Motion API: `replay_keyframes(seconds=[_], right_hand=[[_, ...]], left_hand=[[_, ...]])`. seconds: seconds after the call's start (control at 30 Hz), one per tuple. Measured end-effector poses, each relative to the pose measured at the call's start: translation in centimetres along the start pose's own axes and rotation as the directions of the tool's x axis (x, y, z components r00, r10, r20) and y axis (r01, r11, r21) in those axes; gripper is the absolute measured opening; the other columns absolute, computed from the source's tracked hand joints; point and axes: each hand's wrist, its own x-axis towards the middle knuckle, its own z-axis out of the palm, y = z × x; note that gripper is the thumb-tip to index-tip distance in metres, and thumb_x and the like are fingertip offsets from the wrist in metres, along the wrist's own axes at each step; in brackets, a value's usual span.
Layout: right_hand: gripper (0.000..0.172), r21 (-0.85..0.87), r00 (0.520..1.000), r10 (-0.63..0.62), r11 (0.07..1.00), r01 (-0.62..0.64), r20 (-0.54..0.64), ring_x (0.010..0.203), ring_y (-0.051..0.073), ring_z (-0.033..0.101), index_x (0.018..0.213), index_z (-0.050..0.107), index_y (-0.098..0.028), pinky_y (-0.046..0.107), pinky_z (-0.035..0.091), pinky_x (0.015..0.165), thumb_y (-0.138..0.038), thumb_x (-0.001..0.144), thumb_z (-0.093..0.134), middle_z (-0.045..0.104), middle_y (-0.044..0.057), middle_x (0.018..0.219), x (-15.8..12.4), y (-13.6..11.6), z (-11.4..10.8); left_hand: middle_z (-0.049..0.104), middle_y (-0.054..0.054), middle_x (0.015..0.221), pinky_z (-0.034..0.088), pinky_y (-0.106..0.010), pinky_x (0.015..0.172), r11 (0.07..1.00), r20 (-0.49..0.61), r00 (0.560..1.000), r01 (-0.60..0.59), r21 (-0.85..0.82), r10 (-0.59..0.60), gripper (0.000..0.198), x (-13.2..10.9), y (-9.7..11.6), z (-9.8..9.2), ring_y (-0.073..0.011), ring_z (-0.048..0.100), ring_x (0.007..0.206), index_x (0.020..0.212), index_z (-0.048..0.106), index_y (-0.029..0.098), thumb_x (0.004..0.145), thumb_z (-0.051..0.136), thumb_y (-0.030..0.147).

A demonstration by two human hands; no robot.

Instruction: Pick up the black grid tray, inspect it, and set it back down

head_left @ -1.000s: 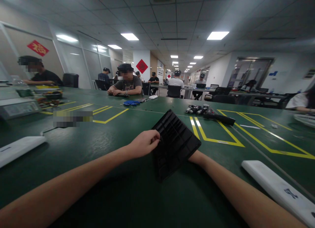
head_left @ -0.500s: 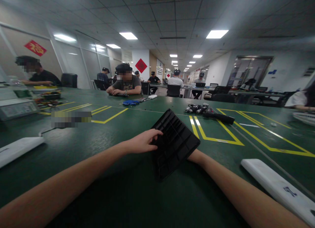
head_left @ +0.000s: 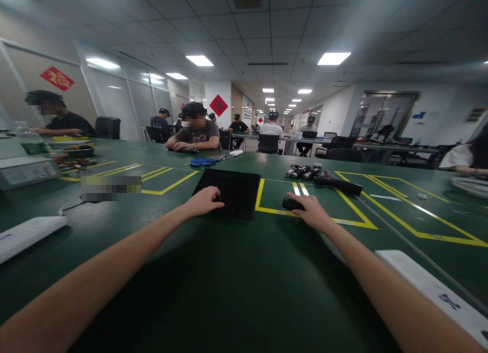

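In the head view, a black rectangular panel [head_left: 240, 190], perhaps a shallow plastic tray, is over the middle of the green table. My left hand [head_left: 204, 200] is closed at its left side, thumb on the near face; the fingers behind are partly hidden. To the right, my right hand [head_left: 314, 213] grips a small, dark, rounded object [head_left: 293, 204] above the yellow tape outline. Its kind is too dark and small to make out. A gap separates the panel from my right hand.
Black cables with metal ends [head_left: 305, 171] lie beyond my right hand, beside a black tube [head_left: 341, 185]. White slabs [head_left: 430, 287] flank my arms. Blue gloves [head_left: 202, 162] lie farther back. A person [head_left: 196, 129] sits across the green table [head_left: 236, 282].
The black panel has swung from a tilted pose with its ribbed side showing and moved left. My right hand has come out from behind it, moved right, and now holds the small dark object.
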Motion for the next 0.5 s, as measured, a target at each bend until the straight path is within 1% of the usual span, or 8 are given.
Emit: replay_keyframes(seconds=[0.07, 0.1, 0.17, 0.23, 0.3, 0.37, 0.43, 0.5], right_hand=[[0.052, -0.124, 0.988, 0.153, 0.980, -0.155, -0.028, 0.106, 0.031, 0.044, 0.127, 0.043, -0.022, 0.043, 0.037, 0.088, -0.025, 0.076, 0.051, 0.056, 0.011, 0.110, -0.4, 2.0, -0.5], [0.051, -0.173, 0.975, 0.220, 0.959, -0.224, -0.042, 0.106, 0.032, 0.044, 0.127, 0.043, -0.021, 0.043, 0.038, 0.086, -0.026, 0.077, 0.050, 0.056, 0.013, 0.111, -0.7, 2.9, -0.7], [0.049, -0.243, 0.946, 0.318, 0.914, -0.324, -0.064, 0.104, 0.034, 0.045, 0.126, 0.044, -0.018, 0.043, 0.039, 0.082, -0.028, 0.078, 0.046, 0.055, 0.015, 0.112, -1.2, 4.2, -0.6], [0.044, -0.286, 0.927, 0.369, 0.883, -0.372, -0.066, 0.103, 0.033, 0.047, 0.122, 0.048, -0.018, 0.043, 0.039, 0.080, -0.030, 0.080, 0.042, 0.055, 0.016, 0.113, -1.6, 4.9, -0.5], [0.041, -0.320, 0.917, 0.395, 0.863, -0.391, -0.054, 0.102, 0.032, 0.048, 0.119, 0.051, -0.019, 0.042, 0.039, 0.080, -0.031, 0.081, 0.040, 0.055, 0.015, 0.113, -1.7, 5.0, -0.4], [0.041, -0.357, 0.908, 0.414, 0.839, -0.410, -0.071, 0.106, 0.032, 0.046, 0.119, 0.050, -0.019, 0.043, 0.037, 0.083, -0.030, 0.081, 0.041, 0.053, 0.015, 0.116, -1.6, 4.4, -0.5], [0.044, -0.386, 0.907, 0.401, 0.822, -0.419, -0.130, 0.114, 0.034, 0.039, 0.122, 0.047, -0.017, 0.047, 0.033, 0.088, -0.030, 0.080, 0.042, 0.048, 0.016, 0.123, -1.4, 3.3, -0.6], [0.046, -0.394, 0.923, 0.344, 0.835, -0.385, -0.172, 0.120, 0.035, 0.030, 0.124, 0.043, -0.014, 0.050, 0.027, 0.093, -0.030, 0.081, 0.041, 0.042, 0.016, 0.129, -1.1, 1.5, -0.5]], left_hand=[[0.059, -0.005, 0.073, 0.037, -0.024, 0.061, 0.979, 0.029, 0.979, 0.202, 0.039, -0.203, 0.028, 1.3, -1.9, -0.2, -0.0197, 0.055, 0.074, 0.070, 0.057, 0.015, 0.065, 0.059, 0.043], [0.059, -0.006, 0.068, 0.036, -0.024, 0.059, 0.961, 0.041, 0.961, 0.272, 0.052, -0.274, 0.029, 1.9, -2.7, -0.3, -0.0198, 0.056, 0.070, 0.064, 0.057, 0.015, 0.065, 0.058, 0.044], [0.059, -0.007, 0.061, 0.036, -0.024, 0.054, 0.936, 0.046, 0.936, 0.346, 0.069, -0.349, 0.032, 2.9, -3.9, -0.6, -0.0204, 0.057, 0.064, 0.056, 0.056, 0.014, 0.066, 0.056, 0.044], [0.060, -0.009, 0.060, 0.037, -0.025, 0.054, 0.914, 0.037, 0.916, 0.396, 0.086, -0.400, 0.031, 3.6, -4.6, -0.8, -0.0215, 0.058, 0.064, 0.056, 0.058, 0.014, 0.065, 0.057, 0.043], [0.062, -0.011, 0.062, 0.039, -0.026, 0.055, 0.901, 0.025, 0.904, 0.423, 0.103, -0.427, 0.030, 4.0, -4.9, -1.0, -0.0241, 0.059, 0.067, 0.058, 0.060, 0.012, 0.061, 0.060, 0.042], [0.064, -0.013, 0.065, 0.042, -0.028, 0.059, 0.901, 0.001, 0.906, 0.420, 0.113, -0.423, 0.031, 4.1, -4.7, -1.1, -0.0268, 0.060, 0.070, 0.062, 0.063, 0.011, 0.062, 0.060, 0.041], [0.065, -0.016, 0.077, 0.044, -0.030, 0.068, 0.919, -0.053, 0.926, 0.378, 0.113, -0.374, 0.031, 4.0, -3.9, -1.1, -0.0279, 0.060, 0.080, 0.073, 0.065, 0.009, 0.070, 0.052, 0.036], [0.064, -0.015, 0.093, 0.042, -0.030, 0.080, 0.951, -0.117, 0.953, 0.293, 0.102, -0.281, 0.031, 3.5, -2.2, -0.5, -0.0252, 0.057, 0.094, 0.091, 0.064, 0.008, 0.077, 0.041, 0.024]])
